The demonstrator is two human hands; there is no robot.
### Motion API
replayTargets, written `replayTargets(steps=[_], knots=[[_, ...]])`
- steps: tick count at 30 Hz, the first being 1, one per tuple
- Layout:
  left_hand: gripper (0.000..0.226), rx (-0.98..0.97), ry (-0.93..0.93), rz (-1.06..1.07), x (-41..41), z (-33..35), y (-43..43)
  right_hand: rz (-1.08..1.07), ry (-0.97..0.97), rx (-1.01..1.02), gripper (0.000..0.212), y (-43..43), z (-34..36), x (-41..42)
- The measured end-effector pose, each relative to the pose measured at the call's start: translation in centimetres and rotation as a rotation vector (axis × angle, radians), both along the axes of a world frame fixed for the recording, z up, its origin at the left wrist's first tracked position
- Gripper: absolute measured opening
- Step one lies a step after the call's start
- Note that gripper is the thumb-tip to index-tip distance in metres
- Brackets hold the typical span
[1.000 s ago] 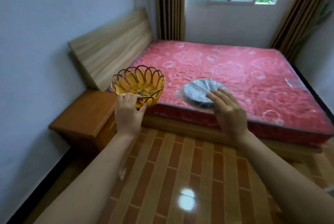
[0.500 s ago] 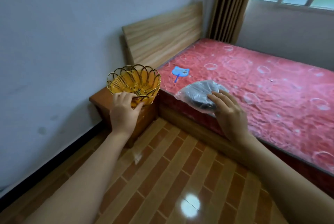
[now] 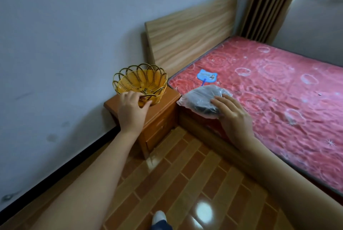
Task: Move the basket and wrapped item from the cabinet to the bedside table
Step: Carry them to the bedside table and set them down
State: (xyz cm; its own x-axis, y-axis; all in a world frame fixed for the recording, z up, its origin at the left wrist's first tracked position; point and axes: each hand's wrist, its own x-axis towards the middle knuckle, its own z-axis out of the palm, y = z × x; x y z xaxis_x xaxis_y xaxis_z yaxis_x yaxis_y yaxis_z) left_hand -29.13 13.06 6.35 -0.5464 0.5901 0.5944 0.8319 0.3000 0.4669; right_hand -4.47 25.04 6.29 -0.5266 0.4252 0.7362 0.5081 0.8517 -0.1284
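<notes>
Up front in the head view, the left hand (image 3: 130, 108) is pinching the near rim of the yellow basket (image 3: 141, 81), which is sitting over the bedside table (image 3: 168, 102); contact is unclear. The right hand (image 3: 233, 116) is gripping the wrapped item (image 3: 201, 97), fingers lying across its top, above the corner of the bed (image 3: 269, 90) beside the table.

— Anything here that reads?
— No word or number that I can make out.
— The blue fan (image 3: 207, 76) on the bed (image 3: 278, 103)?
— It carries a pale printed patch with small dark marks, too blurred to read.
— The wrapped item (image 3: 201, 98)?
— Only glare on its clear plastic; nothing legible shows through.
— And the basket (image 3: 140, 81)?
— Dark stripes in the yellow weave, no letters.
</notes>
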Motion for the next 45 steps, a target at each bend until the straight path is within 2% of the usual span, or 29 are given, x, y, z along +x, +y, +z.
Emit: replayTargets(steps=[2, 5, 8, 15, 27, 35, 42, 45], knots=[[0.027, -0.012, 0.005, 0.003, -2.2, 0.0, 2.3, -0.001, -0.01, -0.007, 0.043, 2.2, -0.2, -2.3], [0.027, -0.025, -0.002, 0.004, -5.1, -0.2, 5.4, 0.021, -0.028, -0.032, 0.054, 5.5, -0.4, -5.4], [0.026, -0.035, -0.008, 0.016, -7.9, -0.8, 8.1, 0.003, -0.054, -0.027, 0.037, 8.8, -0.9, -8.4], [0.026, -0.041, -0.019, 0.118, -13.5, -2.5, 14.1, 0.105, -0.064, -0.034, 0.031, 18.2, -3.0, -14.9], [0.024, -0.08, -0.122, 0.457, -19.1, -5.1, 25.2, 0.486, -0.179, -0.041, 0.031, 36.0, -5.9, -27.4], [0.022, -0.135, -0.132, 0.568, -22.4, -8.5, 28.5, 0.654, -0.266, -0.085, 0.03, 39.6, -10.0, -34.5], [0.022, -0.196, -0.206, 0.612, -26.5, -13.1, 29.9, 0.659, -0.31, -0.173, 0.031, 40.2, -14.4, -39.5], [0.022, -0.21, -0.232, 0.611, -28.2, -15.4, 30.5, 0.646, -0.349, -0.225, 0.04, 40.7, -16.5, -41.1]])
